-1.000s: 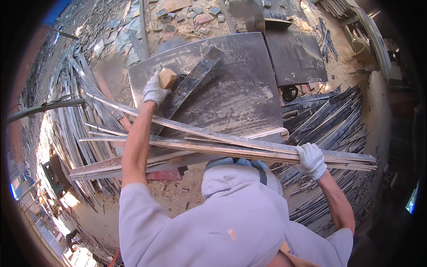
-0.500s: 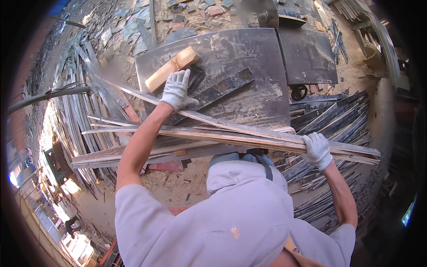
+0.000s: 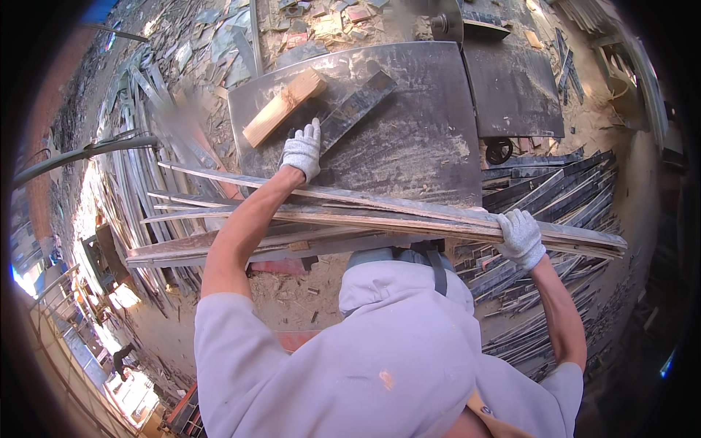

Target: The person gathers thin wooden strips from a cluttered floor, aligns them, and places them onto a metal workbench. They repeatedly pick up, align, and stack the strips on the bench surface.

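The right hand, in a pale grey knit glove near the right of the frame, is wrapped around a bundle of long, thin, layered wooden strips. These cross the middle of the frame, over the near edge of the dark, dusty metal bench. The left hand, gloved too, is left of the middle. It sits at the low end of a short, flat, dark strip; I can't tell if it grips it. Farther up lies a chunky, pale yellow wooden block. The step looks like handling the dark strip while holding the bundle. Moving that strip would call for a firm left grip.
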The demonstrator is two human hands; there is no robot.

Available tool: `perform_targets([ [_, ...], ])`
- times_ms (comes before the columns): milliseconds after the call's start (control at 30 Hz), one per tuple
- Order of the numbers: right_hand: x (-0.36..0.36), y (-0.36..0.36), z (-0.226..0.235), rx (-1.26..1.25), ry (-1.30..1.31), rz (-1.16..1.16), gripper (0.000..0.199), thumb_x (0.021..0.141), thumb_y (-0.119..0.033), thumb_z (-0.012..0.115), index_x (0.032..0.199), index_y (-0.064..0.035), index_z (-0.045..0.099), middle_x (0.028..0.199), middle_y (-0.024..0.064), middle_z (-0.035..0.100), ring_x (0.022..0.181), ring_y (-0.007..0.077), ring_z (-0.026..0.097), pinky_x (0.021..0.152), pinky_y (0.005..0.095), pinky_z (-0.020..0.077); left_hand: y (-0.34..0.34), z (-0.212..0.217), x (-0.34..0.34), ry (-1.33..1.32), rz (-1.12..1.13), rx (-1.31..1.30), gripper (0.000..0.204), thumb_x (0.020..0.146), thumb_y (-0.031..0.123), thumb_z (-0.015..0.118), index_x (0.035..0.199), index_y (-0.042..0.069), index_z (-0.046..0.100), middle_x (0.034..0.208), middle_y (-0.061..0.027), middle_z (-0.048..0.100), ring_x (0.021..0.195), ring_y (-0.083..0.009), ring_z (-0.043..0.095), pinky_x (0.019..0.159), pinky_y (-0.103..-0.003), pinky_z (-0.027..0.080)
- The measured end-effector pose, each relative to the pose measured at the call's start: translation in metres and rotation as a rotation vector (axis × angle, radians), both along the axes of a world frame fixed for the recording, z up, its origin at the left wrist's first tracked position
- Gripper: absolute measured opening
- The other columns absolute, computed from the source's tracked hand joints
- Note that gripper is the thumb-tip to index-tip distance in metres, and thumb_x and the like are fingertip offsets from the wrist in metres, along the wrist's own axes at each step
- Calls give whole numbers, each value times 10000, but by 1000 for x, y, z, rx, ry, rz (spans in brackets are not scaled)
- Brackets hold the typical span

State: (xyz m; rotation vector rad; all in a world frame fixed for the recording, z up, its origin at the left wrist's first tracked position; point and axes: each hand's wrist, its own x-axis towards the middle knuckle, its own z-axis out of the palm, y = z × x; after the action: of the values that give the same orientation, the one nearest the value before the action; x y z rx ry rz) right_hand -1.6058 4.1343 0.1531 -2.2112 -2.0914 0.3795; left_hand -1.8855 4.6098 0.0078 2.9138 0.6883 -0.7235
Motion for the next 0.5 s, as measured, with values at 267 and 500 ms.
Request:
perform_targets([
  [267, 11, 21, -4, 56, -26, 41, 651, 635, -299, 933, 1128, -22, 609, 908, 142, 601, 824, 344, 611, 726, 461, 483, -3, -13, 19, -175, 7, -26, 989, 728, 90, 732, 1591, -77, 278, 1372, -230, 552, 1160, -391, 601, 904, -494, 538],
  [500, -22, 29, 31, 24, -2, 4, 613, 620, -294, 947, 1065, -35, 614, 897, 145, 608, 800, 355, 616, 720, 459, 491, 8, 32, 4, -237, 17, -58, 1189, 704, 439, 896, 1613, -27, 288, 1507, -246, 482, 1358, -425, 489, 1090, -502, 455],
])
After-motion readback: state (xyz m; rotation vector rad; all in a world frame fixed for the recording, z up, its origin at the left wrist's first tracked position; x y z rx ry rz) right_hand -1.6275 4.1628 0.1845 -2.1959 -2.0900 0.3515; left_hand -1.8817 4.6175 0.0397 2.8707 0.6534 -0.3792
